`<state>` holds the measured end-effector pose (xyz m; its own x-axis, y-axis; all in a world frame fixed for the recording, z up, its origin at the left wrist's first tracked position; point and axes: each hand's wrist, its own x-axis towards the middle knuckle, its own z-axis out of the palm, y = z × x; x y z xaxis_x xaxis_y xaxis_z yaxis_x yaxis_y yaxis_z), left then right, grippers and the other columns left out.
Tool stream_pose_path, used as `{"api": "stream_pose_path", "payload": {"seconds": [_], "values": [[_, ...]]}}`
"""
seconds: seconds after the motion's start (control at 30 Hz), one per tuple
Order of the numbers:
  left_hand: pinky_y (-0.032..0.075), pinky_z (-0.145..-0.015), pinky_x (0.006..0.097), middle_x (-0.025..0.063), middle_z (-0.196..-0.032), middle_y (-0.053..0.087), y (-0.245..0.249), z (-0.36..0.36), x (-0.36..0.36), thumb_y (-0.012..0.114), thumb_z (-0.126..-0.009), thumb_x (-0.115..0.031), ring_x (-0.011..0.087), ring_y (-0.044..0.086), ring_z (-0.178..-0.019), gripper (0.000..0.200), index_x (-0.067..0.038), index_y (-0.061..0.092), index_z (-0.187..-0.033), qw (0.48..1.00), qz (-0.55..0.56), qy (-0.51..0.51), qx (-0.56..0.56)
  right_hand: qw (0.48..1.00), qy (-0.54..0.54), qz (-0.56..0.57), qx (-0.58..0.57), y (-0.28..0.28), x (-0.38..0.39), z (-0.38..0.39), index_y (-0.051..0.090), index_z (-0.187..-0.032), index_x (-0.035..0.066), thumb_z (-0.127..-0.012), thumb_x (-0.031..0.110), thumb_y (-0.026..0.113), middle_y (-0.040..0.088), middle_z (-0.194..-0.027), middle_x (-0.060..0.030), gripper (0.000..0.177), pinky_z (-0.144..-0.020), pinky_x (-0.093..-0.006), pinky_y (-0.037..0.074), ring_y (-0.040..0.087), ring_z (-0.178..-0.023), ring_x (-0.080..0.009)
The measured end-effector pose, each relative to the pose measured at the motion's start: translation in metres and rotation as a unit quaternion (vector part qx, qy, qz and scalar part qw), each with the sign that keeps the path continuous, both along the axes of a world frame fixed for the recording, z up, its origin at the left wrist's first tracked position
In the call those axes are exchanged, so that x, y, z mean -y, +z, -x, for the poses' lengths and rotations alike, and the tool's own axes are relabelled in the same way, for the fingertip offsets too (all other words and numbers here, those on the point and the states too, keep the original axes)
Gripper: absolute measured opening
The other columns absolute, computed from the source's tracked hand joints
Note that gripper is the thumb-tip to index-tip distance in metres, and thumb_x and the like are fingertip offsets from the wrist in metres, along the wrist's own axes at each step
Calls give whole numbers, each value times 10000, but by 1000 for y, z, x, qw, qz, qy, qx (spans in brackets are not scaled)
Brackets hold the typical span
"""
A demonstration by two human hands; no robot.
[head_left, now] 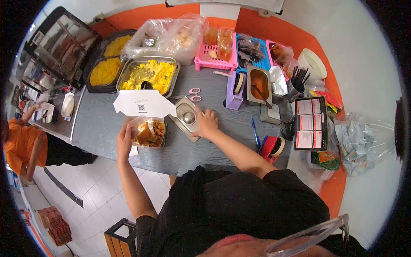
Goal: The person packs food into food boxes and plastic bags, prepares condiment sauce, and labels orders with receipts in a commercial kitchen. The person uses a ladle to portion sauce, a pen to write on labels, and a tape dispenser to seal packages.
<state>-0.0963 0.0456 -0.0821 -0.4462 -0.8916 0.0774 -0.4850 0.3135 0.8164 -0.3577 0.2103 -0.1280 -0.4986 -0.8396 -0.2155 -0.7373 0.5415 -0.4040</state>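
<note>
On the dark grey table, an open takeaway box (162,138) holds browned food pieces and a small clear sachet of brown sauce (143,138). Its white lid flap (143,103), printed with a QR code, stands raised behind it. My left hand (124,139) grips the box's left side, fingers closed around the edge by the sachet. To the right, a metal pan lid (188,116) with a round recess lies at a slant. My right hand (207,123) rests against that lid's right edge, fingers apart. Pink-handled scissors (192,94) lie just behind the lid.
Behind the box stands a metal tray (174,79) of yellow rice. Pink (233,64) and blue baskets line the back. Rightward are a purple tape dispenser (233,96), a sauce pan (269,81), a pen (255,130) and a red dispenser (269,147). A person in orange (25,143) stands left.
</note>
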Motion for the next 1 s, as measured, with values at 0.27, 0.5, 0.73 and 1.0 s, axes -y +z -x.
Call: {"api": "stream_pose_path", "payload": {"seconds": [0.27,0.5,0.73,1.0], "values": [[384,-847,388,189,-1075,488,-121,-70,20,588,-753,-187,347,476,-949,421,-25,470,-1123,930,128,235,252,918,-5,239,315,49,-84,71,421,-1183,53,-663,58,668,553,-1036,-133,575,-844,-332,404,520,-972,-220],[378,-872,399,197,-1138,439,-117,-58,-18,621,-697,-155,363,462,-1004,536,-46,417,-1181,966,44,178,182,911,-79,405,17,124,-114,137,505,-1069,52,-739,14,554,553,-1000,-105,336,-809,-330,419,529,-939,-242],[427,-697,252,101,-905,600,-85,-59,-60,511,-751,-69,150,549,-801,260,14,587,-984,942,-100,284,-147,932,68,174,-312,58,-93,174,516,-1020,54,-693,41,534,512,-971,-123,328,-782,-394,420,482,-960,-297],[416,-646,246,87,-831,585,-59,29,-166,535,-806,-17,143,535,-715,206,-37,621,-992,982,46,0,-182,926,14,175,-336,65,-113,107,529,-970,37,-739,146,575,456,-1043,-178,259,-756,-418,438,485,-943,-344]]}}
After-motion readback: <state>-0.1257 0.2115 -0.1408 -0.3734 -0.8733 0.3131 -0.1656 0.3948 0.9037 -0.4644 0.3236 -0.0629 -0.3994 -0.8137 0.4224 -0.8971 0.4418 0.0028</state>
